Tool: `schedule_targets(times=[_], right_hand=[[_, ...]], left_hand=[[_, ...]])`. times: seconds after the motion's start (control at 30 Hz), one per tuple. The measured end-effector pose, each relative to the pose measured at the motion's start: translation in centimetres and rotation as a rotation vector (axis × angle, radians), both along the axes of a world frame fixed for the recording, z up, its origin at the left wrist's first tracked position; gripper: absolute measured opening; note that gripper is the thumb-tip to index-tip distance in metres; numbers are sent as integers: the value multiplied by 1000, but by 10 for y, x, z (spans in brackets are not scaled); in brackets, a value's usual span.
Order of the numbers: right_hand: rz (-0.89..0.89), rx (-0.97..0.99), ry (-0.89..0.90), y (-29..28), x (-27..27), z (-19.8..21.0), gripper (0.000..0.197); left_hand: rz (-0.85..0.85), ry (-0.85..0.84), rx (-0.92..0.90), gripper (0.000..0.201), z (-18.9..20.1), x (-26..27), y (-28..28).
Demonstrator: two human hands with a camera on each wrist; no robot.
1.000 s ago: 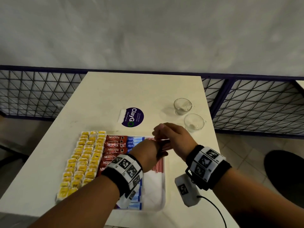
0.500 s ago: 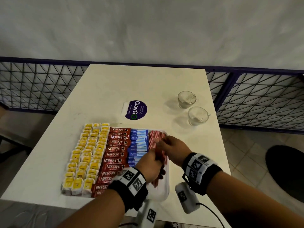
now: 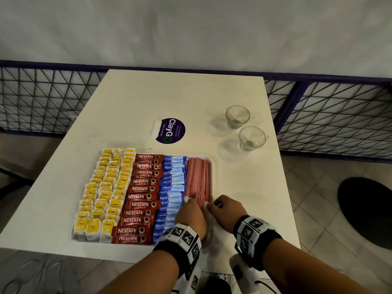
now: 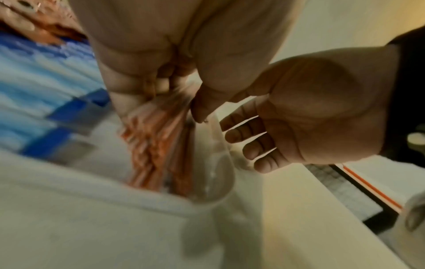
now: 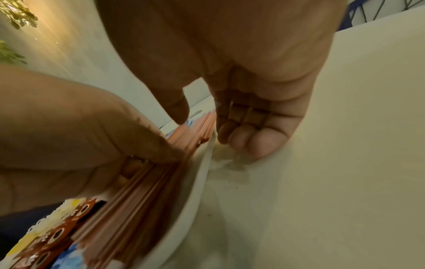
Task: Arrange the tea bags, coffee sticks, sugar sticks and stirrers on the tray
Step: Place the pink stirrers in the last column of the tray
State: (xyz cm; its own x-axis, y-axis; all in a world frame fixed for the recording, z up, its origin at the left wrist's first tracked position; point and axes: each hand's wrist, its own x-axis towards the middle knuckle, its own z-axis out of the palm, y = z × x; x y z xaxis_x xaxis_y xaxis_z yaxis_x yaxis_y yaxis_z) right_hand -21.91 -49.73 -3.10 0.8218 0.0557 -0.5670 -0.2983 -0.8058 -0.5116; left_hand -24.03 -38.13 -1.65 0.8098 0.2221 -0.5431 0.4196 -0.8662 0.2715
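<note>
A white tray [image 3: 214, 172] holds rows of yellow tea bags [image 3: 104, 194], red coffee sticks [image 3: 142, 196], blue sugar sticks [image 3: 171, 187] and, at its right side, a bundle of red stirrers [image 3: 198, 179]. My left hand [image 3: 191, 209] is at the near end of the stirrers [image 4: 156, 145], with fingers and thumb curled round them [image 5: 142, 191]. My right hand [image 3: 220, 209] sits just outside the tray's right rim [image 5: 195, 191]. Its loosely bent fingers [image 5: 241, 138] touch the table beside the rim and hold nothing.
Two glass cups [image 3: 237, 116] [image 3: 252, 137] stand on the table [image 3: 169, 98] at the far right. A round purple sticker [image 3: 170, 130] lies beyond the tray. The table's right edge is close to my right wrist. A mesh railing [image 3: 328, 115] runs behind.
Both hands have slid from the far part of the stirrer column back to its near end. The stirrers' far half is now uncovered.
</note>
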Motion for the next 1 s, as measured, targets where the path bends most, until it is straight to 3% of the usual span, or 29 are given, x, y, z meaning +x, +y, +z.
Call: schedule_targets(times=[0.13,0.2,0.3,0.37,0.47,0.67,0.8,0.9,1.0], right_hand=[[4,-7,-44,-6,-1,0,39],[41,13,-127,-8,-2,0,27],[210,110,-303,-6,-6,3,13],[406,114,-351,-1,-8,5,25],[702,-91,-411,5,-7,2,31],[791,-238,-393,10,-6,-4,40],[695,-153,-400,7,-3,3,48],[437,-5,-411,6,5,16,35],[158,22,-259,9,18,13,40]], left_hand=[[-159,-131,31,43,12,-13,11],[-291,-184,29,39,12,-17,16],[-429,-127,86,34,10,-22,22],[-452,-90,153,31,10,-24,25],[-460,-94,174,34,7,-25,27],[-473,-88,154,40,4,-21,28],[-480,-131,111,29,5,-15,35],[-419,-234,32,27,12,0,50],[-297,-304,-10,27,23,27,86]])
